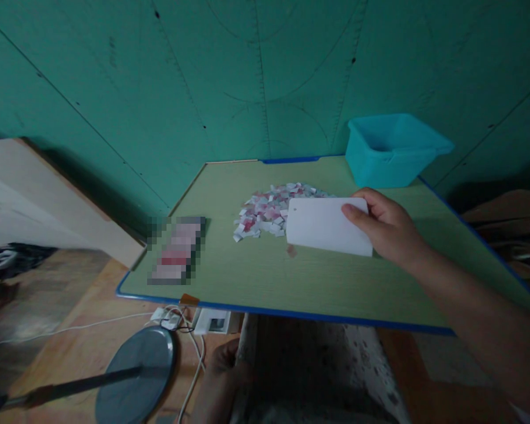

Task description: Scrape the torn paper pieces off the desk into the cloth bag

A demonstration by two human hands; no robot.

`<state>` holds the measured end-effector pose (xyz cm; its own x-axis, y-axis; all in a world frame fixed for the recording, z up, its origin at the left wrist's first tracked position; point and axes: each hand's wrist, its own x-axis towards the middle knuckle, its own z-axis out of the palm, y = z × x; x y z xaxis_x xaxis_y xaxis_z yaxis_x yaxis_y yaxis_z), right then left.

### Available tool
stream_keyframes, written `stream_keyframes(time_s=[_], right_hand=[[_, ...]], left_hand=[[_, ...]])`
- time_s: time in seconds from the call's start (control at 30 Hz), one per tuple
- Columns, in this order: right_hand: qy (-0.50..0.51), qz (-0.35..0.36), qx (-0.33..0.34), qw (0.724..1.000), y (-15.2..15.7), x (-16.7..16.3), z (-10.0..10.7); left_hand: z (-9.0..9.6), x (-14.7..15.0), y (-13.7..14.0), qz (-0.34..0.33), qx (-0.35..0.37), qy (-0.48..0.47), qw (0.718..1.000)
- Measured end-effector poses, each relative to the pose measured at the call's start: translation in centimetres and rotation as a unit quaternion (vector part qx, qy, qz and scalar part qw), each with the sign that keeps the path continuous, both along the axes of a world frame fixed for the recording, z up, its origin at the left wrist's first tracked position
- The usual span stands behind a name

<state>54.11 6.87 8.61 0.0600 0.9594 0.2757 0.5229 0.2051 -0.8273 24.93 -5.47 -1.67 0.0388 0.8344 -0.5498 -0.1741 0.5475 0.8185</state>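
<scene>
My right hand [386, 227] grips a white rectangular card [324, 225] by its right end, holding it just above the green table [265, 282]. The card's left edge sits beside a heap of several small white and pink paper pieces [271, 209]. A small pink scrap [291, 251] lies under the card's near edge. My left hand [223, 365] hangs below the table's front edge, fingers curled on dark cloth at my lap.
A teal plastic bin [393, 150] stands at the table's far right corner. A blurred rectangular item [176, 250] lies at the left side. On the floor are a round grey stand base [135, 374], white cables and a white power strip [212, 321].
</scene>
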Motion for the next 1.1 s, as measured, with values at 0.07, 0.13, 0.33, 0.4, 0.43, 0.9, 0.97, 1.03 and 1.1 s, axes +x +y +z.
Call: stream_keyframes(time_s=[0.07,0.13,0.33,0.4,0.43,0.9,0.97,1.03,1.1], right_hand=[[0.007,-0.009,0.001,1.0,0.1,0.0,0.1],[0.017,-0.001,-0.015,1.0,0.1,0.0,0.2],[0.089,0.055,-0.074,0.992,-0.1,-0.4,0.7],[0.1,0.051,-0.068,0.991,0.0,-0.3,0.6],[0.103,0.05,-0.065,0.991,0.0,-0.2,0.6],[0.107,0.104,-0.108,0.983,0.1,-0.9,0.3],[0.108,0.096,-0.104,0.984,0.2,-0.9,0.2],[0.112,0.089,-0.104,0.984,0.3,-0.8,0.2],[0.116,0.079,-0.105,0.984,0.5,-0.6,0.2]], left_hand=[[0.0,0.0,-0.1,0.004,-0.005,0.002,1.0],[0.1,0.0,-0.1,0.01,-0.017,-0.008,1.0],[-0.4,-0.3,-0.2,0.008,-0.013,-0.009,1.0],[-0.5,-0.3,-0.1,0.001,-0.013,-0.018,1.0],[-0.5,-0.3,-0.1,-0.003,-0.015,-0.024,1.0],[-0.9,-0.6,-0.4,0.0,0.0,0.029,1.0],[-0.9,-0.6,-0.5,0.002,0.005,0.023,1.0],[-0.8,-0.6,-0.5,0.004,0.001,0.016,1.0],[-0.7,-0.7,-0.4,0.005,0.0,0.016,1.0]])
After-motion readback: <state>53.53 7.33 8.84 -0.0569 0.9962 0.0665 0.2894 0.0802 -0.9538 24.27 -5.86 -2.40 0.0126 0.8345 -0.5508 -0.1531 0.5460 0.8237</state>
